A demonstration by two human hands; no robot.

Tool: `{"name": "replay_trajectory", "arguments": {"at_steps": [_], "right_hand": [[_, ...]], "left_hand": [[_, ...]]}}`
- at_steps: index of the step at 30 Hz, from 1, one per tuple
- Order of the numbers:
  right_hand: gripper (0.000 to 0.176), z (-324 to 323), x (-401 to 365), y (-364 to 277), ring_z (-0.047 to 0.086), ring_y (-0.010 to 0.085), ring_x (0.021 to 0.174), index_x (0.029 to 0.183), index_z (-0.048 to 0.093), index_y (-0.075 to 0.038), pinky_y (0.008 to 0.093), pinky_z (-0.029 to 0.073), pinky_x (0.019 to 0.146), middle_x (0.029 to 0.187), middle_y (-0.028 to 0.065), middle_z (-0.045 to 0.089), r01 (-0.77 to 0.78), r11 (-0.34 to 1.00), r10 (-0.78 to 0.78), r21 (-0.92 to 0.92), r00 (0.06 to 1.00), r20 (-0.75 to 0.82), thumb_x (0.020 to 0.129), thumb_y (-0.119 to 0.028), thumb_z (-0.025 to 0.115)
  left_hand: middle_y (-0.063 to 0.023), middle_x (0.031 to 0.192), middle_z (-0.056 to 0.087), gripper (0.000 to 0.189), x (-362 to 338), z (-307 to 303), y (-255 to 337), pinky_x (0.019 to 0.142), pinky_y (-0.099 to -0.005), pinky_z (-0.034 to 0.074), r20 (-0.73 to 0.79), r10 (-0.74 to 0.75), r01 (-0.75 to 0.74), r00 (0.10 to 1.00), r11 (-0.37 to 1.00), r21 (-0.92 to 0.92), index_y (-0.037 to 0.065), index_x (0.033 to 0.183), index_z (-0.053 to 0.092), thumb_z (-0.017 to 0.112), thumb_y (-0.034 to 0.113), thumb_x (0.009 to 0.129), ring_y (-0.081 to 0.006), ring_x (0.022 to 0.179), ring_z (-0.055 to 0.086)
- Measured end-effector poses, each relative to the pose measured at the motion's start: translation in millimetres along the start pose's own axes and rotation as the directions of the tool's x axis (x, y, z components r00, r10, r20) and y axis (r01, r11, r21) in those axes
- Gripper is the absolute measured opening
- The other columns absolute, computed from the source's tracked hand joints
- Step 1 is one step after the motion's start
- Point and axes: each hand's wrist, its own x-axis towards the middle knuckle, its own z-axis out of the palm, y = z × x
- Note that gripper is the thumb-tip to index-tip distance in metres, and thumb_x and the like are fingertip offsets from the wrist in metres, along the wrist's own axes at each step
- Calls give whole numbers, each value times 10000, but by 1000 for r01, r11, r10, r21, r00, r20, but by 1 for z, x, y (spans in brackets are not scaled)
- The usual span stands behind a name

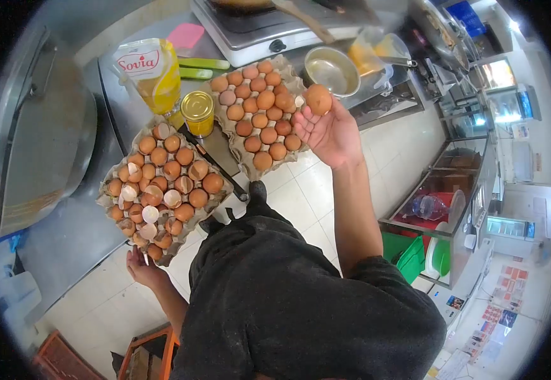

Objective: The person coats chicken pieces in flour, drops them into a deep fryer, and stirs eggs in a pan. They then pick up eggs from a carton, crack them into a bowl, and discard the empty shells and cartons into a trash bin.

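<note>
Raised at the right, my right hand (334, 130) has its palm turned up and grips a brown egg (318, 99) at the fingertips. Just left of it, a cardboard tray (248, 166) carries rows of whole brown eggs. A second egg tray (185, 232), heaped with cracked, hollow eggshells (173, 198), sits at the left. My left hand (145, 271) is low at the near corner of that tray, fingers bent around a thin white-and-dark thing whose kind I cannot tell.
Between the trays stand a yellow tin (197, 113) and a Sovia pouch (152, 73). Behind are a white stove (240, 54), a steel saucepan (332, 71) and a plastic jug (367, 54) with yellow liquid. A large steel vessel (47, 139) fills the left side; a shelf rack (456, 196) is right.
</note>
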Motion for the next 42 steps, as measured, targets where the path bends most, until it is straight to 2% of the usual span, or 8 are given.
{"name": "replay_trajectory", "arguments": {"at_steps": [3,7,11,21,28,29,32,42], "right_hand": [[484,-3,0,-1,697,261,968,1214,589,-35,397,572,867,993,106,704,-31,999,31,18,999,15,1097,-460,390],[491,-5,-2,0,694,256,975,1207,597,-35,387,570,855,983,104,708,-42,997,41,58,999,16,1085,-475,414],[492,-14,-3,-2,690,250,982,1204,601,-34,377,568,831,1017,109,707,-44,996,42,75,999,26,1069,-483,451],[434,-1,-21,-4,682,199,938,1342,535,13,281,583,777,1192,203,672,28,999,-30,40,999,41,1083,-330,478],[482,23,-40,-8,703,215,881,1418,443,59,322,609,807,1291,254,632,113,992,-117,54,991,67,1047,-239,518],[482,22,-40,-7,707,220,877,1421,437,61,328,612,797,1293,257,630,168,986,-165,-24,983,75,1028,-204,529],[485,22,-41,-5,704,221,859,1419,442,61,330,608,767,1293,256,630,250,965,-240,-77,964,117,991,-140,549],[482,23,-51,-6,648,188,768,1409,479,15,306,554,654,1273,235,649,291,949,-276,-120,953,128,948,-86,577]], "left_hand": [[-175,1389,580,492,-18,4,-2,1049,-477,484,148,-197,207,969,977,-57,-8,1414,485,418,322,1054,-347,1290,560],[-164,1406,565,520,-48,10,-5,1029,-480,505,339,-260,327,904,932,-158,12,1414,507,441,375,1047,-312,1283,569],[-141,1417,552,540,-74,21,-3,1021,-450,506,259,-324,375,910,909,-181,49,1428,511,446,422,1044,-297,1236,588],[-138,1454,524,569,-87,35,3,1027,-450,496,255,-272,325,928,926,-192,62,1464,472,429,445,1046,-295,1289,552],[-136,1461,511,558,-77,24,-10,1043,-452,483,350,-146,169,925,985,-37,61,1467,468,424,426,1048,-290,1299,536],[-134,1457,513,555,-79,26,-7,1041,-451,484,375,-142,165,916,986,-29,62,1462,472,428,428,1046,-289,1291,540],[-130,1454,514,551,-87,35,2,1037,-443,483,292,-257,320,921,927,-196,66,1453,479,437,431,1043,-288,1287,541],[-121,1452,517,552,-88,32,2,1015,-436,481,291,-250,304,923,939,-159,70,1457,473,440,433,1043,-283,1271,544]]}}
